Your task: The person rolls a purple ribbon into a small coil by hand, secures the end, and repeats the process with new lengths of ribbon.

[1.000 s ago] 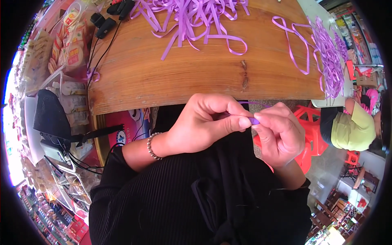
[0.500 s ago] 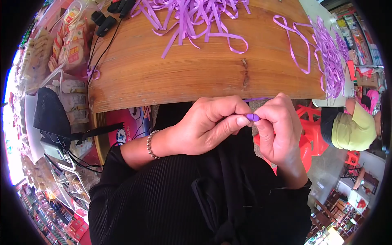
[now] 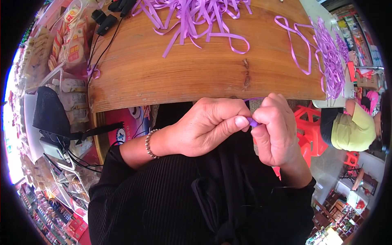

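Between my two hands, just in front of the table's near edge, a small bit of purple ribbon (image 3: 254,122) shows. My left hand (image 3: 212,124), a beaded bracelet at its wrist, pinches it between thumb and curled fingers. From the other side my right hand (image 3: 277,130) grips the same ribbon with thumb and bent forefinger. Most of the ribbon is hidden in my fingers; a thin purple strip peeks out along the table edge behind them. A tangled heap of purple ribbons (image 3: 196,16) lies at the far side of the wooden table (image 3: 183,77).
More purple ribbon (image 3: 330,61) is piled at the right on a pale surface. Dark devices with cables (image 3: 107,24) sit at the far left corner, beside packaged goods (image 3: 73,49). Red plastic stools (image 3: 308,126) and a person in a yellow-green top (image 3: 353,128) are at the right.
My right hand has turned slightly, its thumb lower and a little away from the left. Less of the purple ribbon shows between my fingertips, and it now slants.
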